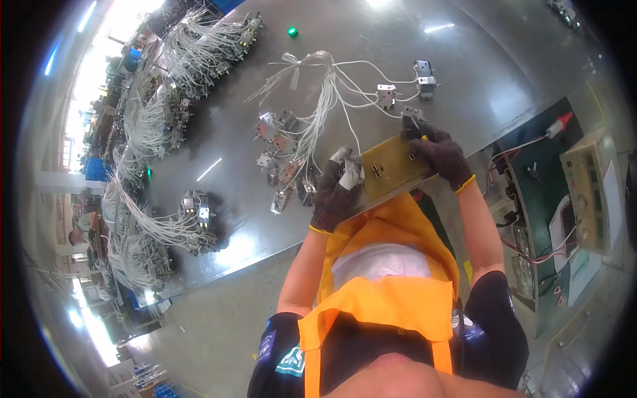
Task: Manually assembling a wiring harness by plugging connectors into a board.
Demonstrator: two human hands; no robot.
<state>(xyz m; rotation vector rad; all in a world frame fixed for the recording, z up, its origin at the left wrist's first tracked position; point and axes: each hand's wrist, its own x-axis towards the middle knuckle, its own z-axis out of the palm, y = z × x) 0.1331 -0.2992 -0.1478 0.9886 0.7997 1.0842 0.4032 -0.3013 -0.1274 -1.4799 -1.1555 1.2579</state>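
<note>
A flat brass-coloured plate point(388, 174) with small slots lies at the near edge of the metal table. At its left end is my left hand point(334, 192), in a dark glove with greyish fingertips, closed around a small silver metal part point(352, 174). A thin white wire runs from the bundle toward that hand. My right hand point(443, 156), also gloved, is closed over the plate's far right corner; a bit of yellow shows at its fingers, and what they grip is mostly hidden. Just beyond those fingertips sits a small metal switch-like unit point(411, 113).
White wires point(325, 86), tied together, fan out to several small metal units point(282, 142) on the table point(371, 40). Larger wired heaps point(199, 46) line the left side. A green bench with an instrument box point(590, 192) and cables stands at right.
</note>
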